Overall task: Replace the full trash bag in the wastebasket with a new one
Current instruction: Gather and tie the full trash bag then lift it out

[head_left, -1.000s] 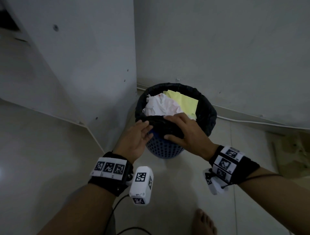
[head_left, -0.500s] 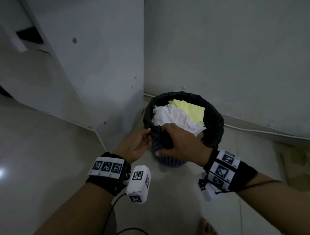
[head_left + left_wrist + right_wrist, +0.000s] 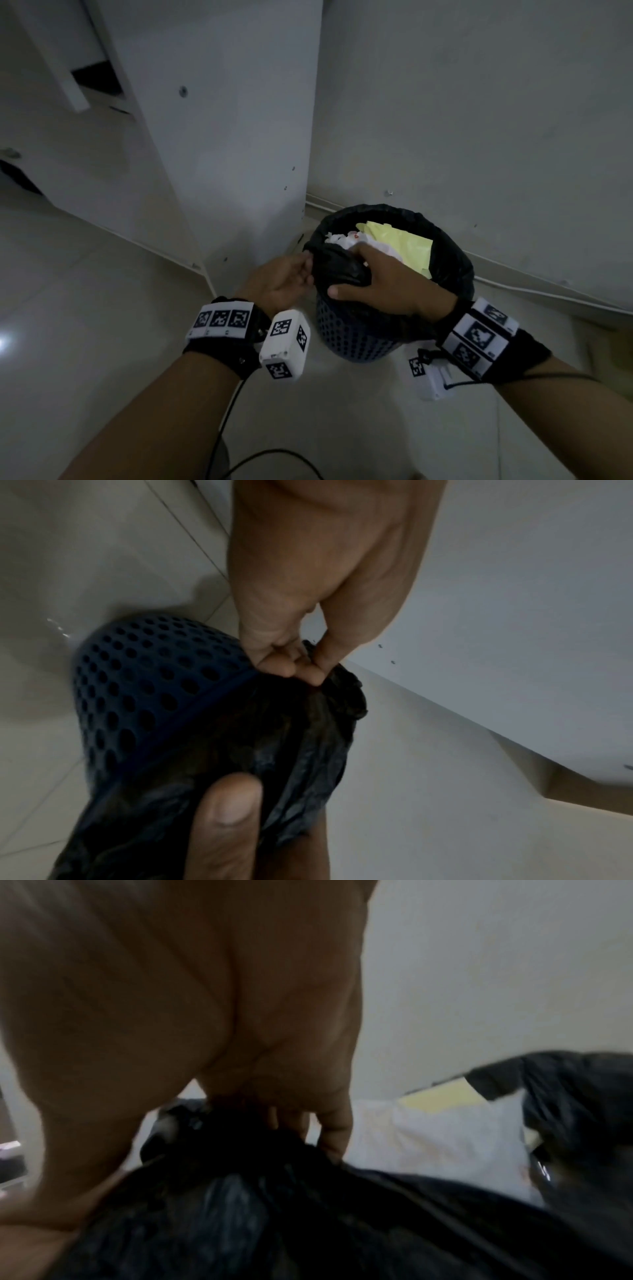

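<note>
Two hands at one wastebasket (image 3: 356,337) on floor | black trash bag (image 3: 455,270) lines it, full | right hand (image 3: 387,284) grips gathered near rim | left hand (image 3: 281,284) pinches bag edge beside it

You see thin, crinkled black plastic, faintly glossy: the trash bag (image 3: 452,270). The wastebasket (image 3: 349,335) is matt perforated blue plastic; crumpled white paper (image 3: 342,240) inside, glossy floor tiles (image 3: 85,274) at 9 o'clock.
</note>
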A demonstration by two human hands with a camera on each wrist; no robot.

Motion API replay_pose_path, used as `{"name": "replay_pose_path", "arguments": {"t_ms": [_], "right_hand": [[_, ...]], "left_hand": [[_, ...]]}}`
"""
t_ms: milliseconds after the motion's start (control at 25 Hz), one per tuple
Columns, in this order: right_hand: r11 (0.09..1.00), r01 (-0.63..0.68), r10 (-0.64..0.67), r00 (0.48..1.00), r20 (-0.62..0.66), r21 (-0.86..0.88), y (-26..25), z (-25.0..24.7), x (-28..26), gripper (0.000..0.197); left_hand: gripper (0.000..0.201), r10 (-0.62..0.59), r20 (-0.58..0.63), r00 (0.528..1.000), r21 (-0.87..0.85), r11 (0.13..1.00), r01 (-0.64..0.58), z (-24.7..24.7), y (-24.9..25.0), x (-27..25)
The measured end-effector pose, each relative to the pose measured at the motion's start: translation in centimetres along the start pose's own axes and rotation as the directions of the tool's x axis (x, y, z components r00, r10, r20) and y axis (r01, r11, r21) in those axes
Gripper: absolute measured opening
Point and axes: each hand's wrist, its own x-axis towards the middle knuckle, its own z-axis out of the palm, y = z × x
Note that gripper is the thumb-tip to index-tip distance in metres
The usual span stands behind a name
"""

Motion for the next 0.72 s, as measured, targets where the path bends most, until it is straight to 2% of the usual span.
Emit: {"name": "replay_pose_path", "arguments": {"t_ms": [80,160,200,240,320,400,440,480,560,640,720], "right_hand": [[0.997,0.034,-0.044,0.985,-0.165,-0.066,-0.3,0.6,1.6,0.061],[0.985,0.091,-0.125,0.962,-0.243,-0.144,-0.5,1.9,3.1,0.030],[0.992,0.101,-0.117,0.961,-0.250,-0.078,-0.5,2.2,3.5,0.015],[0.994,0.102,-0.089,0.972,-0.217,0.050,-0.5,2.4,3.6,0.010],[0.960,0.068,-0.076,0.997,0.018,0.270,-0.7,2.2,3.1,0.008],[0.977,0.063,-0.114,0.961,0.250,0.203,-0.8,1.5,2.2,0.014],[0.986,0.072,-0.112,0.954,0.280,0.151,-0.4,1.0,2.1,0.019],[0.991,0.085,-0.108,0.966,0.233,0.105,0.0,0.2,2.5,0.022],[0.994,0.078,-0.081,0.996,0.036,0.070,1.2,-1.8,4.2,0.025],[0.991,0.060,-0.042,0.988,-0.149,0.118,2.7,-3.9,6.4,0.027],[0.994,0.082,-0.063,0.967,-0.246,0.070,3.9,-5.3,8.7,0.033]], "left_hand": [[0.021,0.054,-0.034,0.998,0.051,0.997,-0.052,0.5,1.1,-0.1],[0.023,0.091,-0.053,0.994,0.205,0.976,-0.078,0.4,0.8,0.2],[0.026,0.092,-0.064,0.994,0.286,0.956,-0.070,0.3,0.4,-0.1],[0.030,0.055,-0.081,0.995,0.334,0.942,-0.025,0.0,0.0,0.1],[0.037,-0.044,-0.076,0.996,0.332,0.941,0.067,-0.8,-0.1,1.2],[0.035,-0.054,-0.054,0.997,0.356,0.932,0.070,-1.0,0.4,3.1],[0.038,-0.008,-0.080,0.997,0.364,0.931,0.037,-0.8,0.9,3.8],[0.037,0.085,-0.127,0.988,0.363,0.931,-0.033,-0.5,1.4,4.5],[0.025,0.295,-0.175,0.939,0.351,0.910,-0.221,0.6,2.8,5.1],[0.011,0.407,-0.107,0.907,0.352,0.869,-0.348,2.4,3.9,5.1],[0.007,0.477,0.007,0.879,0.419,0.797,-0.436,4.2,4.3,4.7]]}}
